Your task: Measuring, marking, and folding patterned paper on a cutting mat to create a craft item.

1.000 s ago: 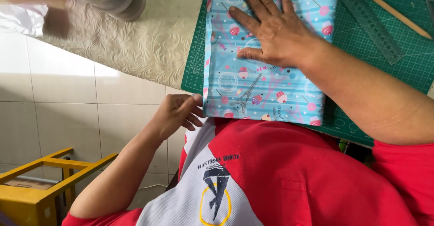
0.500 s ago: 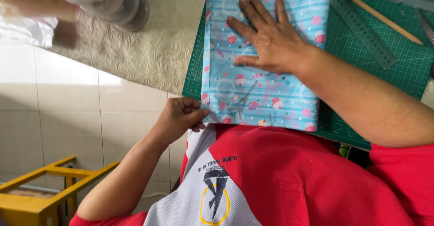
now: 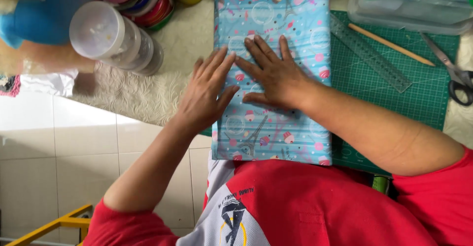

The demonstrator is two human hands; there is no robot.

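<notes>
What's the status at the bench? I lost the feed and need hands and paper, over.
Left hand flat on blue wrapped parcel's left edge. Right hand flat on top. Ruler and scissors lie apart on green cutting mat.

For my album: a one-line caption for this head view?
Both hands, left hand and right hand, press flat on blue patterned wrapping paper over a green cutting mat.

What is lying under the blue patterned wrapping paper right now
The green cutting mat shows under the blue wrapping paper along its right edge; the cream tablecloth lies left. Both hands, left and right, press flat on top. Anything wrapped inside is covered.
</notes>
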